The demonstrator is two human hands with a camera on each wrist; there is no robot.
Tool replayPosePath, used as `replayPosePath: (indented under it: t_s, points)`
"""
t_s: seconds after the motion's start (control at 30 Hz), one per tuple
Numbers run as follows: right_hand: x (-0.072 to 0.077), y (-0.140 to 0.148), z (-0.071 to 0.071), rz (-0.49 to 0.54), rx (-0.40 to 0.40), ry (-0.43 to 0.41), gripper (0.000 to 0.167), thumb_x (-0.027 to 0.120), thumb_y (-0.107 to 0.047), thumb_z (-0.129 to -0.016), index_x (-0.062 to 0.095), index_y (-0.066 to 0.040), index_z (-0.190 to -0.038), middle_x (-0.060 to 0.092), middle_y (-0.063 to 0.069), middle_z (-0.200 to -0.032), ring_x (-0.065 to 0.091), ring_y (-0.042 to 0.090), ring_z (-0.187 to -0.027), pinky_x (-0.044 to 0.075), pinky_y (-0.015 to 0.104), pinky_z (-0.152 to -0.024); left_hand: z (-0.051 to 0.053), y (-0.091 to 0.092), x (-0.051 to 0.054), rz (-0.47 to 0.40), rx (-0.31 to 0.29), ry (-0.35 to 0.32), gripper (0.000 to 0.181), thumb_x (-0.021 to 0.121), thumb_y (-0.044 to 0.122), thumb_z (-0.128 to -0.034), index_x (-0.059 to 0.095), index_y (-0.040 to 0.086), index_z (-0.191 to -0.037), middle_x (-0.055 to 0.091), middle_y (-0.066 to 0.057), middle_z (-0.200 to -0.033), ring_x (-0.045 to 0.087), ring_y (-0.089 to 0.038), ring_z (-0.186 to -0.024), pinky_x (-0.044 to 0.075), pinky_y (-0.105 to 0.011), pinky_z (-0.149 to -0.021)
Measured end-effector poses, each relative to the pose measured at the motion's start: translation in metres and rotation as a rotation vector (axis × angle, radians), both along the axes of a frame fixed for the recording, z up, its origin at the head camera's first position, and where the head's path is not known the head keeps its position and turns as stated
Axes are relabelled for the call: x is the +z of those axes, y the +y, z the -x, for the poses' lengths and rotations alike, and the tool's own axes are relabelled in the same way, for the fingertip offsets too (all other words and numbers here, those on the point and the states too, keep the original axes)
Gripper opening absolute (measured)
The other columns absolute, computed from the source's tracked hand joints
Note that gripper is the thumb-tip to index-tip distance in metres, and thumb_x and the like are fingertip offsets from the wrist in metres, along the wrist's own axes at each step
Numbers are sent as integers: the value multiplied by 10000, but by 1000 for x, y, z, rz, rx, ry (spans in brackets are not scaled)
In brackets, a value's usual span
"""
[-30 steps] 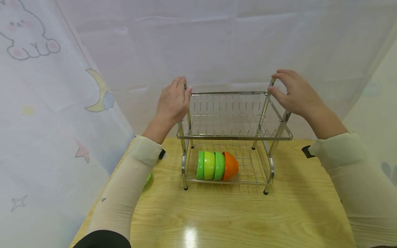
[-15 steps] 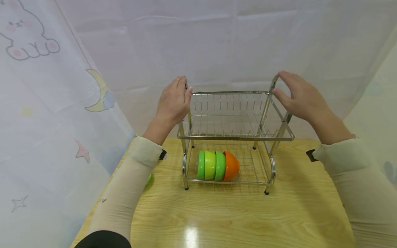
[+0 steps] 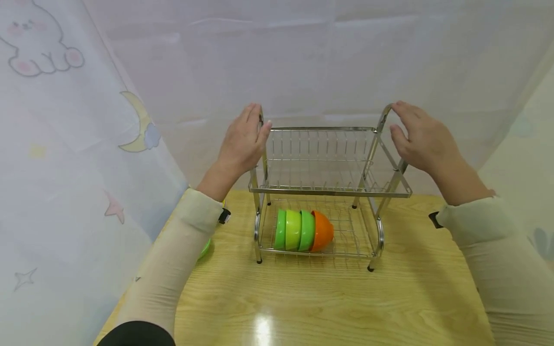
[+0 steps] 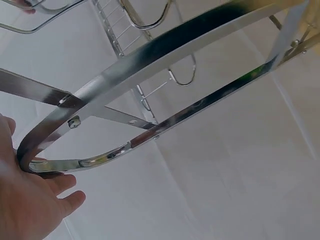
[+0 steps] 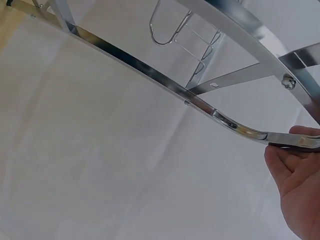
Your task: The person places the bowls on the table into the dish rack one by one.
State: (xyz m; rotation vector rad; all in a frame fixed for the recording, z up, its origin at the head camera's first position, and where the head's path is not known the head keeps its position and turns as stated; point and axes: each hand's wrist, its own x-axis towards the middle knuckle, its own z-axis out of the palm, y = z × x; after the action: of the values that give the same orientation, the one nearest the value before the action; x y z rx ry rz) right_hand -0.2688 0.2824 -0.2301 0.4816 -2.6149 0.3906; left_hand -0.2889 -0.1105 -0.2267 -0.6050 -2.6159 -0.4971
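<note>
A two-tier chrome dish rack (image 3: 329, 193) stands upright on the table. On its left top bend rests my left hand (image 3: 243, 139), fingers nearly straight and thumb spread; in the left wrist view the hand (image 4: 30, 200) touches the curved bar. My right hand (image 3: 426, 140) is at the right top bend, fingertips against the bar and thumb apart from it. In the right wrist view, fingers (image 5: 280, 167) touch the bend's underside. Nested on the lower tier lie a green bowl (image 3: 280, 229), a yellow-green bowl (image 3: 293, 231), another green bowl (image 3: 307, 231) and an orange bowl (image 3: 322, 231), all on their sides.
The light wood table (image 3: 303, 302) has its left edge along a printed cloth (image 3: 86, 192). A bright green item (image 3: 205, 249), mostly hidden by the left sleeve, lies on the table. A pale cloth (image 3: 324, 62) hangs behind the rack.
My right hand has shifted slightly to the right, and its thumb has come away from the rack's bar. The left hand stays on its bend. Rack and bowls have not visibly moved.
</note>
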Motion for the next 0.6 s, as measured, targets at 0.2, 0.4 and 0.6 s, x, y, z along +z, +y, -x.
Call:
replayPosePath:
  t_s: [0.2, 0.4, 0.6]
  points:
    - [0, 4, -1, 5, -5, 34, 549, 332, -229, -1069, 317, -20, -1576, 318, 212, -1617, 346, 461, -1436, 319, 685, -1086, -6, -10, 0, 37, -45, -16, 737, 264, 507, -1091, 69, 41, -1627, 92, -122, -1697, 78, -266, -1568, 81, -399, -1268]
    - [2, 5, -1, -4, -13, 46, 548, 331, -215, -1063, 317, -20, -1575, 327, 218, -1611, 376, 479, -1409, 344, 697, -1054, -16, -31, -3, 59, -58, -10, 755, 233, 549, -1081, 61, 63, -1633, 95, -108, -1698, 68, -299, -1567, 60, -415, -1268]
    - [1, 3, -1, -10, -8, 66, 542, 343, -205, -1060, 332, -16, -1568, 344, 221, -1601, 402, 482, -1389, 369, 703, -1023, -24, -54, -10, 122, -53, -14, 766, 223, 568, -1075, 143, 38, -1623, 156, -149, -1684, 114, -320, -1561, 78, -443, -1267]
